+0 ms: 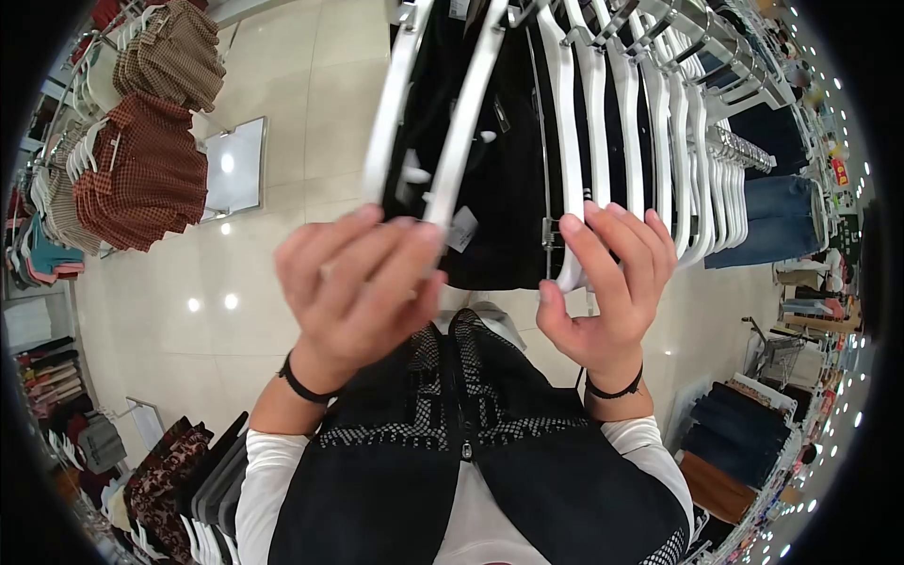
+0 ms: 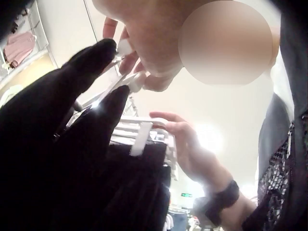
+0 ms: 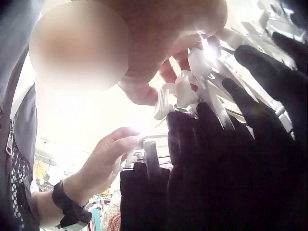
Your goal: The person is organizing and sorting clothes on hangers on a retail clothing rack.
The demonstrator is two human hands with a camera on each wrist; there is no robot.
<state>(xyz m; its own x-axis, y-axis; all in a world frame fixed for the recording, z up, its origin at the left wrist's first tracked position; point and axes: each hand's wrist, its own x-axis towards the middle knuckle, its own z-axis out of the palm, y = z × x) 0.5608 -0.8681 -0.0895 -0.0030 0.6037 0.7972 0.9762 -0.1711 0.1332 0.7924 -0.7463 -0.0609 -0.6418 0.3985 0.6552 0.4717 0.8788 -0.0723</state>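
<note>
Black garments (image 1: 508, 179) hang from white hangers (image 1: 466, 122) on a rail at the top of the head view. My left hand (image 1: 353, 282) has its fingers curled over the near ends of two hangers at the left, slightly blurred. At the right, my right hand (image 1: 612, 282) rests its fingers on the ends of several hangers, the thumb beside the nearest one. In the left wrist view, the left fingers touch white hanger ends (image 2: 137, 81) above black cloth (image 2: 96, 178). The right wrist view shows the right fingers behind hanger ends (image 3: 185, 89).
Checked shirts (image 1: 141, 174) hang on a rack at the left. Blue jeans (image 1: 767, 221) hang beyond the hangers at the right. Further racks hold patterned clothes (image 1: 169, 480) at the lower left and dark trousers (image 1: 734, 428) at the lower right. Pale tiled floor (image 1: 254, 330) lies between.
</note>
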